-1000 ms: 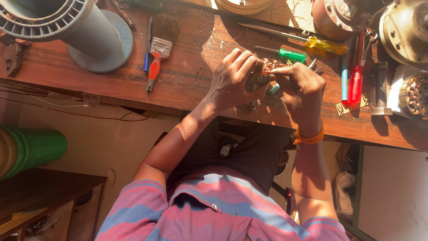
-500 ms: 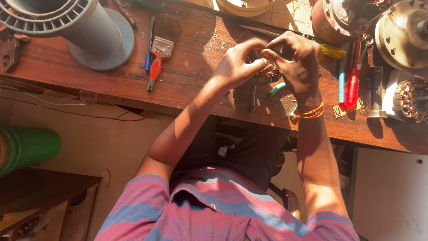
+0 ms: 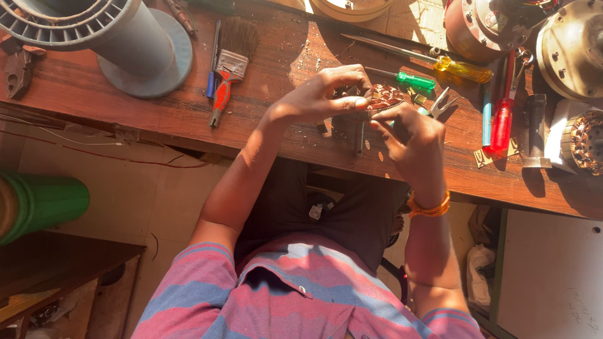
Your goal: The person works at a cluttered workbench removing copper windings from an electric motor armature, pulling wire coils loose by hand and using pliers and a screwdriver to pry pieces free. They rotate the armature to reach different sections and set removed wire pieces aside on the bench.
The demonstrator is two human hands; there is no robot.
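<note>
Copper-wound coil [image 3: 384,97] lower on bench [image 3: 264,119]; hands regripped.

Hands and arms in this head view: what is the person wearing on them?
Both arms are bare, with no gloves on the left hand or the right hand. An orange bangle circles the right wrist. Short sleeves of a pink and blue striped shirt end above the elbows.

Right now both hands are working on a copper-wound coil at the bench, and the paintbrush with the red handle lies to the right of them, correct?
Not quite. The head view shows both hands, left hand and right hand, on the copper-wound coil, but the paintbrush with the red handle lies to the left of them in the picture, beside the grey spool.
</note>
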